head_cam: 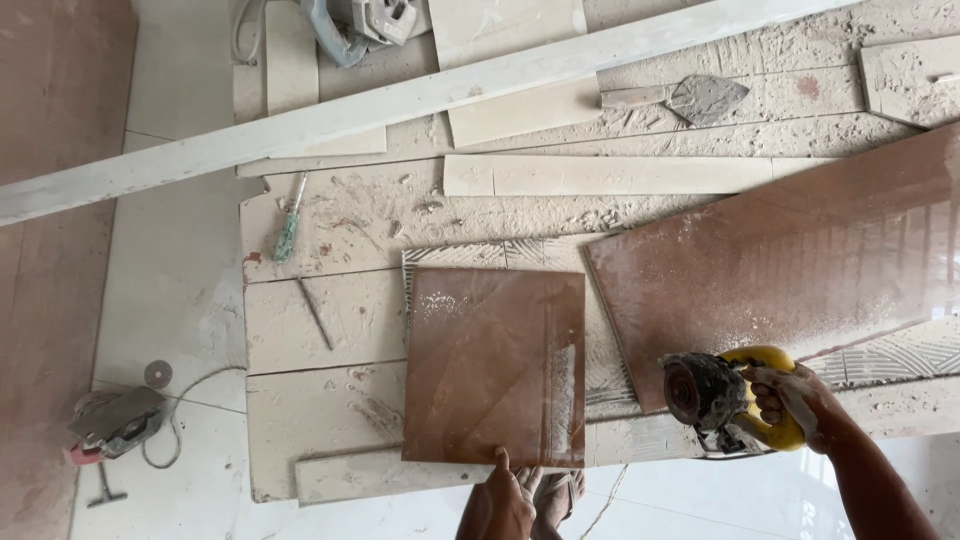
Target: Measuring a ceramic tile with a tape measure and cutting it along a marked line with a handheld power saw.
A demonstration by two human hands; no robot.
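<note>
Brown tile [495, 365] lies flat on the dusty work board [320, 330], near edge toward the person. Left hand [505, 495] rests on that edge, fingers extended, gripping nothing. Right hand [790, 400] is closed around the yellow-handled grinder [715, 395], held just right of the tile. Larger slab [790, 260] lies beyond; trowel [700, 98] farther back.

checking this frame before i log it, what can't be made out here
Head view only:
- Left hand: fingers touch the small brown tile; wrist cut off by the bottom edge.
- Right hand: grips the yellow-handled cutter; its blade is blurred.
- Large brown tile: cut off by the right edge.
- Grey tool at top: cut off by the top edge.
</note>
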